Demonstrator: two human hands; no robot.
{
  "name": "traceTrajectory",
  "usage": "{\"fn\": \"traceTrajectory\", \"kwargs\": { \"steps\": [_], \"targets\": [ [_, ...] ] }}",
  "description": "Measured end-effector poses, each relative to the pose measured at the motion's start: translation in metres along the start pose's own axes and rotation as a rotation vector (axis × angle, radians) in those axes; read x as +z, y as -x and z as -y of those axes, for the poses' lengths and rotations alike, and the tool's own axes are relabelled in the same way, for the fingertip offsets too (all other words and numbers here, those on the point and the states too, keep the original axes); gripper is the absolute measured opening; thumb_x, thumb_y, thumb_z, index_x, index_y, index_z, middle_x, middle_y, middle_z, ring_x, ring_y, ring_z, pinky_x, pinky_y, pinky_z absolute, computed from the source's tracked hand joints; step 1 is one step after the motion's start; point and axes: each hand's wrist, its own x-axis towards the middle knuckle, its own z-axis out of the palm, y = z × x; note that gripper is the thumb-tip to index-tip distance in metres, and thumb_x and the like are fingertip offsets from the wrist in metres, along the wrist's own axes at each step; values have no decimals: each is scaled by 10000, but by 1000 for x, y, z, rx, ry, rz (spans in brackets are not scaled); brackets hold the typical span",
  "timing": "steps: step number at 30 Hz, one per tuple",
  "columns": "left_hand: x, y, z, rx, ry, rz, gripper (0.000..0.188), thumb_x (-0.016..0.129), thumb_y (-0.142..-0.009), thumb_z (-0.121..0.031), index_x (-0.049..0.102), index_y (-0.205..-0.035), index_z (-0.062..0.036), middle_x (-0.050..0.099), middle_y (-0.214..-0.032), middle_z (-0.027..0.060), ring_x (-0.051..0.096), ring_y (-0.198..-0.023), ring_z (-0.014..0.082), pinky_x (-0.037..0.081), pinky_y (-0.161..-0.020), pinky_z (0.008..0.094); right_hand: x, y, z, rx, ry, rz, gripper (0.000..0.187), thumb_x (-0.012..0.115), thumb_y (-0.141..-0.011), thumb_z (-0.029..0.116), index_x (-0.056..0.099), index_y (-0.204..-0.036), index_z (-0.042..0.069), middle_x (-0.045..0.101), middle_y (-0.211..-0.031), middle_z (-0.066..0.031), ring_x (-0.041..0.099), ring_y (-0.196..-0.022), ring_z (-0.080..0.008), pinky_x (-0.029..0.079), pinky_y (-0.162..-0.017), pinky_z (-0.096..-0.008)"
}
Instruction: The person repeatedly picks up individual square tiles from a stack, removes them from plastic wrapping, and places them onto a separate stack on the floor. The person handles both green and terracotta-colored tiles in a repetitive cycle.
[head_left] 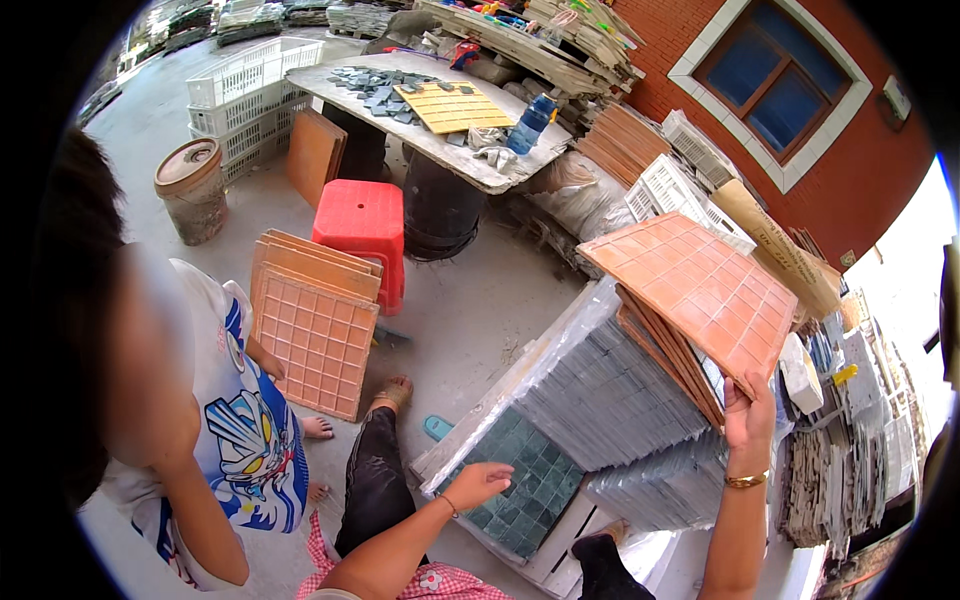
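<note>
My right hand (750, 415), with a gold bracelet at its wrist, is closed on the near corner of an orange gridded tile tray (695, 285). The tray is tilted above a stack of similar orange trays (672, 352), which rest on tall piles of grey tile sheets (590, 375). My left hand (480, 487) is over the left edge of a sheet of dark green square tiles (522, 487), low between my legs. Its fingers are loosely stretched and hold nothing; whether they touch the sheet I cannot tell.
Another person (250, 420) stands close at my left, beside more orange trays (315, 340) leaning by a red stool (360, 220). Farther off, a table (310, 78) bears loose tile pieces, a yellow tray (455, 105) and a blue bottle (532, 122). Stacked slabs (825, 480) rise at the right.
</note>
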Motion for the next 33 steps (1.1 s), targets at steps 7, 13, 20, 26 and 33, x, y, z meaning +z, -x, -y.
{"fn": "traceTrajectory", "kwargs": {
  "steps": [7,13,20,26,33],
  "targets": [
    [16,16,-146,435,1282,91,670,509,-781,-378,205,-1265,-28,378,-1221,127,354,-1136,215,263,-950,392,90,96,-97,-36,63,176,255,487,-762,77,445,-980,-51,545,-837,-108,560,-657,-170,487,-515,-290],
    [-50,19,-126,282,1262,-644,436,383,-851,-355,406,-1107,-4,468,-1108,130,468,-999,273,379,-861,404,135,167,-186,-38,453,432,212,478,-788,88,503,-922,-75,566,-787,-82,519,-678,-113,426,-605,-241],
    [-145,31,-32,355,1377,-558,398,450,-824,-330,468,-1088,-34,527,-1059,110,509,-959,242,395,-849,370,127,213,-239,145,422,705,318,548,-756,74,473,-1042,-42,574,-908,-163,570,-811,-165,455,-708,-269],
    [-218,10,26,440,1573,-1011,330,522,-787,-312,528,-1000,-61,578,-924,51,544,-833,177,447,-736,318,21,267,-252,134,780,812,317,553,-745,110,501,-1049,37,566,-943,-155,565,-835,-289,454,-728,-312],
    [-266,1,59,843,2395,-598,256,585,-746,-313,461,-644,-114,293,-511,-69,255,-427,49,250,-374,185,-28,296,-256,431,1005,924,226,448,-804,223,497,-840,5,528,-724,-240,503,-653,-401,395,-568,-451]
  ]
}}
